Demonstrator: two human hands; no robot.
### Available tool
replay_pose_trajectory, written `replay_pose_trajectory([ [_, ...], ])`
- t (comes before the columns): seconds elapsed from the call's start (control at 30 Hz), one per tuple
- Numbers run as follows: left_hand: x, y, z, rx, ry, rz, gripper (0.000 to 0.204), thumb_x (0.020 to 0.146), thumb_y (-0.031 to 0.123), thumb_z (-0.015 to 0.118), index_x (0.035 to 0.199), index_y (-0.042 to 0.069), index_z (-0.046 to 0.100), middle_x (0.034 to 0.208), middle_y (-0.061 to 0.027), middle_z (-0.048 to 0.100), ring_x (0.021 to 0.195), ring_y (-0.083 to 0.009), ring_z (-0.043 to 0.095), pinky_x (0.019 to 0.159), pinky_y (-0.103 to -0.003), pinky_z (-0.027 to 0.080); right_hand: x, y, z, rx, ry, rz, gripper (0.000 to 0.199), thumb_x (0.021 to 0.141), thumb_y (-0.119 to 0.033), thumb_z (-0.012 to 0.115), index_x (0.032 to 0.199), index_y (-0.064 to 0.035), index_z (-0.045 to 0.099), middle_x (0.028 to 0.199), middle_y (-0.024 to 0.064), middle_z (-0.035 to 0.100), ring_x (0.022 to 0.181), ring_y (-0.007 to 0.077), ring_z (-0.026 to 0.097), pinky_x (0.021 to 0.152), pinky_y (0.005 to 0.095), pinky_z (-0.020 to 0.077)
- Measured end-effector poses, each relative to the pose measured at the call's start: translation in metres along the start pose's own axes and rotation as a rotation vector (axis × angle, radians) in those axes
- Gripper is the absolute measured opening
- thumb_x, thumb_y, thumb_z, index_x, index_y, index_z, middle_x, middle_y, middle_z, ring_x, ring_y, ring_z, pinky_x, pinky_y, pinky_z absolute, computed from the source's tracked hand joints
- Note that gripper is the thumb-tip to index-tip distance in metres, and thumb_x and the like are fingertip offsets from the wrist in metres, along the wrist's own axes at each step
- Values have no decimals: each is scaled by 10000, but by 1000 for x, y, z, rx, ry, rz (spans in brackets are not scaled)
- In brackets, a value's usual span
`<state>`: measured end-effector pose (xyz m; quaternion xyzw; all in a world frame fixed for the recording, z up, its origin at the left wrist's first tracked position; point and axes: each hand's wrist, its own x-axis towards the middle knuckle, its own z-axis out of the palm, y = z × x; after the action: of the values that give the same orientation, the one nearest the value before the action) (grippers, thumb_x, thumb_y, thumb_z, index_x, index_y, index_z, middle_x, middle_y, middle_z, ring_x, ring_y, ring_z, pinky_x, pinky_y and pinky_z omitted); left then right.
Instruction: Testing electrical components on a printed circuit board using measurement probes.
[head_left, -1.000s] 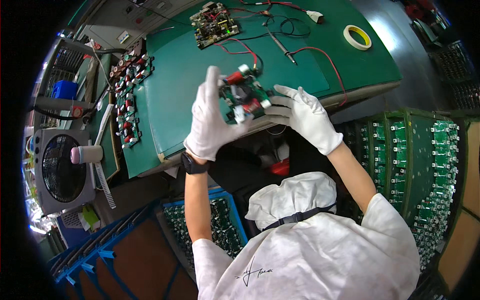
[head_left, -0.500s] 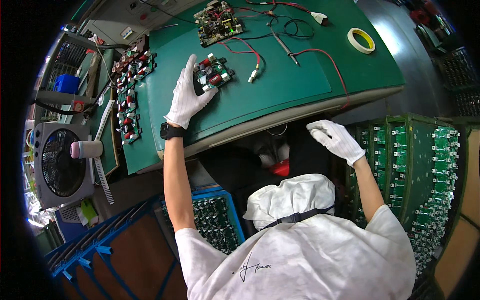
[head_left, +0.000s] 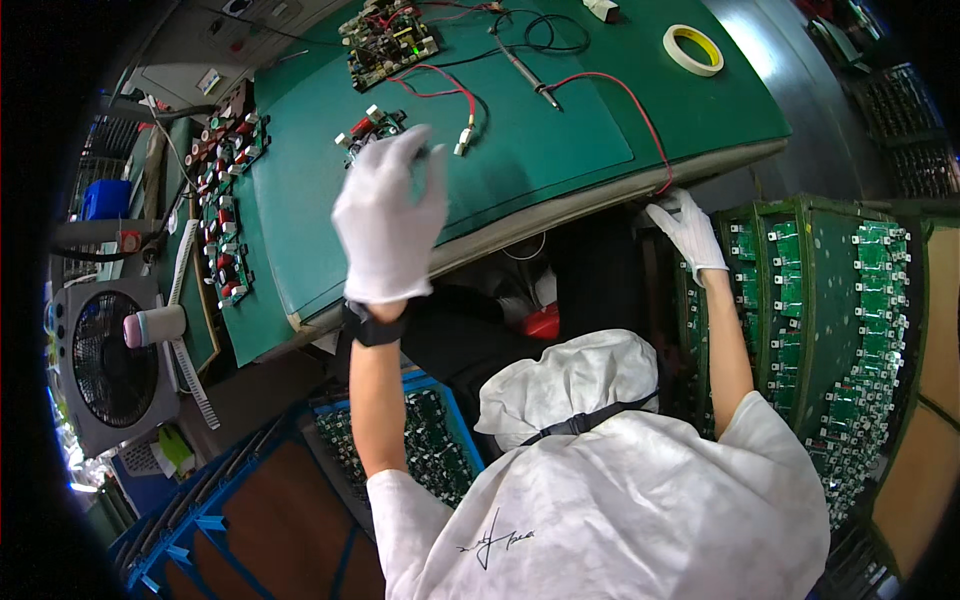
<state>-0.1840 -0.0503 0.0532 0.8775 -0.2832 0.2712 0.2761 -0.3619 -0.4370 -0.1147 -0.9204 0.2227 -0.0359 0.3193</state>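
Note:
My left hand (head_left: 388,225), in a white glove, is raised over the green table mat (head_left: 530,160) near its front edge. Its thumb and fingers are apart, and I see nothing between them. Just beyond it lies a small circuit board (head_left: 372,126) with red and white parts, partly hidden by the fingers. My right hand (head_left: 690,232), also gloved in white, is at the table's front edge, beside a red wire (head_left: 648,125) that runs over the edge. Its fingers look apart; whether they touch the wire I cannot tell.
A larger board (head_left: 388,45) with wires, a probe pen (head_left: 525,72), a white connector (head_left: 463,140) and a tape roll (head_left: 693,50) lie on the table. Boards line the left edge. A fan (head_left: 110,355) stands left; a green rack (head_left: 840,290) of boards right; a blue crate (head_left: 463,425) below.
My left hand has let go of the small circuit board and drawn back toward me. My right hand has moved up to the table's edge by the red wire. The view has shifted slightly.

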Motion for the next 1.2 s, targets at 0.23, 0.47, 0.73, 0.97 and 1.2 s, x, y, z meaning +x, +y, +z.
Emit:
replay_pose_trajectory([
  [0.23, 30, 16, 61, 390, -403, -100, 273, 931, 356, 773, 905, 87, 728, 948, -143, 716, 835, -327, 771, 660, -448, 606, 9, -2, 8, -41, -2, -63, 469, 994, -465, 695, 1143, -26, 756, 1096, 236, 765, 1047, 467, 711, 875, 535, 557],
  [0.47, 37, -15, 27, -24, -382, -179, 295, 958, 331, 697, 954, 49, 783, 921, -226, 760, 886, -440, 733, 802, -497, 592, 1, -31, -12, -304, -137, -63, 440, 1020, -493, 639, 1088, -83, 783, 1072, 205, 776, 1021, 436, 728, 854, 526, 569],
  [0.73, 40, -102, -37, -995, -372, -754, 374, 1071, 353, 716, 1254, 33, 779, 924, 41, 690, 700, -39, 492, 596, -221, 392, -17, -172, -49, 2, -360, -609, 270, 1002, -365, 723, 1072, -110, 777, 1028, 120, 777, 947, 333, 751, 814, 430, 589],
  [0.97, 22, -149, -23, -1310, -320, -905, 379, 1096, 301, 680, 1346, 18, 715, 985, 77, 639, 757, -22, 484, 601, -198, 369, 54, -307, 17, 88, -42, -1132, 173, 964, -231, 746, 1093, -117, 761, 963, 85, 734, 899, 300, 726, 778, 407, 595],
  [1.2, 22, -153, -23, -1352, -229, -941, 382, 1094, 269, 676, 1340, -19, 720, 1045, 23, 706, 867, -62, 590, 786, -205, 510, 111, -375, 66, -225, -64, -1309, 252, 935, -185, 767, 1186, -181, 787, 1167, 90, 711, 1040, 311, 701, 913, 434, 579],
])
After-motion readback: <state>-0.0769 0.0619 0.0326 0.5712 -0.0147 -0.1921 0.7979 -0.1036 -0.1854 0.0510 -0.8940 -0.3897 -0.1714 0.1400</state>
